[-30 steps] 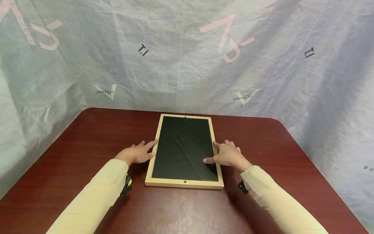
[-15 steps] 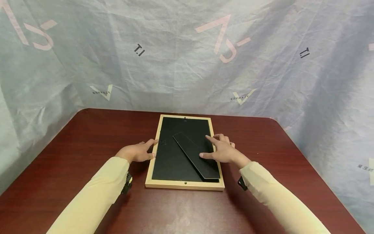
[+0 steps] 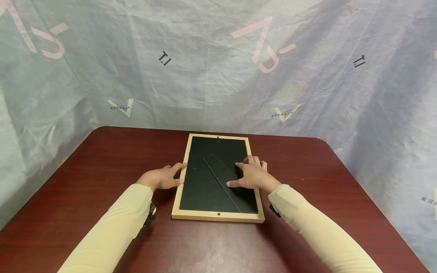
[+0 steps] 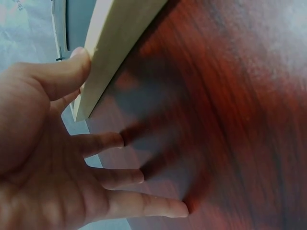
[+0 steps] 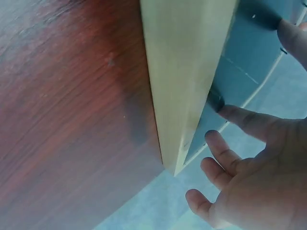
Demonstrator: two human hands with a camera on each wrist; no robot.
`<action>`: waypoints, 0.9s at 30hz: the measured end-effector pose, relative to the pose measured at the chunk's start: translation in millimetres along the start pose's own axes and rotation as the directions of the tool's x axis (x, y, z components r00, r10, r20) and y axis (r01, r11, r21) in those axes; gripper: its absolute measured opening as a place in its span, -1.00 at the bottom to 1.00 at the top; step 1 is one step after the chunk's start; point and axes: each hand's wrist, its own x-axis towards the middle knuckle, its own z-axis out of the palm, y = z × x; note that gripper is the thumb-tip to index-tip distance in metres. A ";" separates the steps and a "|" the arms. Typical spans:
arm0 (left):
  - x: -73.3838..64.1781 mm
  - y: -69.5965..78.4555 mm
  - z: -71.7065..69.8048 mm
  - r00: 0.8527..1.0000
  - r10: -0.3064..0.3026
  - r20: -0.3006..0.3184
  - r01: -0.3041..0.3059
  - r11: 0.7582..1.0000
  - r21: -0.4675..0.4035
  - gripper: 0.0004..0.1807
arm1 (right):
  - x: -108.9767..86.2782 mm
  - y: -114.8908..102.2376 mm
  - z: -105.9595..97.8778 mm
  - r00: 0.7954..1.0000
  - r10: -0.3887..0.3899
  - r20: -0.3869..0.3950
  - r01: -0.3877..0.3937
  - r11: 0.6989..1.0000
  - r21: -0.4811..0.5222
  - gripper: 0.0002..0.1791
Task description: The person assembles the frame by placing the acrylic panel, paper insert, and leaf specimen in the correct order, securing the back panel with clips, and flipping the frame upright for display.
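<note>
A picture frame (image 3: pixel 218 217) with a pale wooden border lies face down on the table. Its black backing board (image 3: pixel 198 189) faces up, and a long black stand leg (image 3: pixel 218 167) lies flat and slanting across it. My left hand (image 3: pixel 160 178) has its thumb and index fingertip against the frame's left edge. In the left wrist view the other fingers spread straight over the table. My right hand (image 3: pixel 254 174) reaches over the right edge, thumb and index finger touching the black surface around the stand leg. Its remaining fingers are loosely bent past the border in the right wrist view.
The dark red wooden table (image 3: pixel 129 151) has rounded far corners. A grey printed cloth (image 3: pixel 205 76) hangs behind it and along both sides. Dark bands with devices (image 3: pixel 150 214) sit at the wrists, below pale yellow sleeves (image 3: pixel 112 227).
My right hand has moved left from the frame's edge onto the backing. The stand leg's lower end rose slightly half a second ago and now lies flat again. The left hand has stayed put.
</note>
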 end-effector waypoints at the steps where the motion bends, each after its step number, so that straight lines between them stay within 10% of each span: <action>1: 0.4 0.3 0.0 1.000 -0.001 0.000 0.001 1.000 0.000 -0.29 | -0.1 -0.7 -0.3 1.000 0.005 0.000 -0.005 1.000 -0.002 -0.02; 19: 0.1 -1.2 0.2 1.000 -0.012 -0.003 0.012 1.000 0.019 -0.28 | -21.4 -18.3 0.3 0.966 -0.223 -0.129 0.232 0.971 0.064 -0.50; 27: 0.9 -0.5 1.3 1.000 -0.018 -0.006 0.018 1.000 0.015 -0.28 | -44.1 -34.9 12.1 0.986 -0.167 -0.021 0.168 0.980 0.106 -0.04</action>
